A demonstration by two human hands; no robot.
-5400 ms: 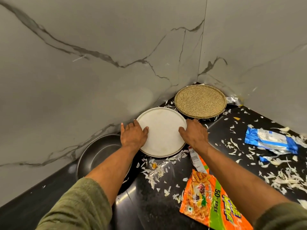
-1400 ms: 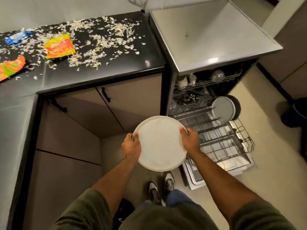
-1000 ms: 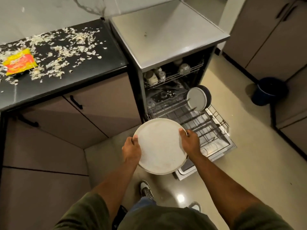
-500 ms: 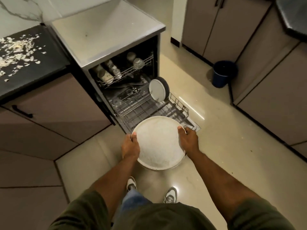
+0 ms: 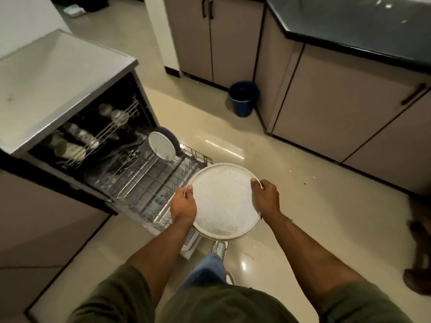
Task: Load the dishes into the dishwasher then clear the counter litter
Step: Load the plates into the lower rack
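Carried nearer the pulled-out wire lower rack (image 5: 149,180), the round white speckled plate (image 5: 225,201) stays gripped by left hand (image 5: 183,206) and right hand (image 5: 265,198).

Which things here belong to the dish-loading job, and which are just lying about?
Job: plate held by left hand and right hand; dishwasher; lower rack; racked plate.

Lying about: blue bin; cabinets; far counter.
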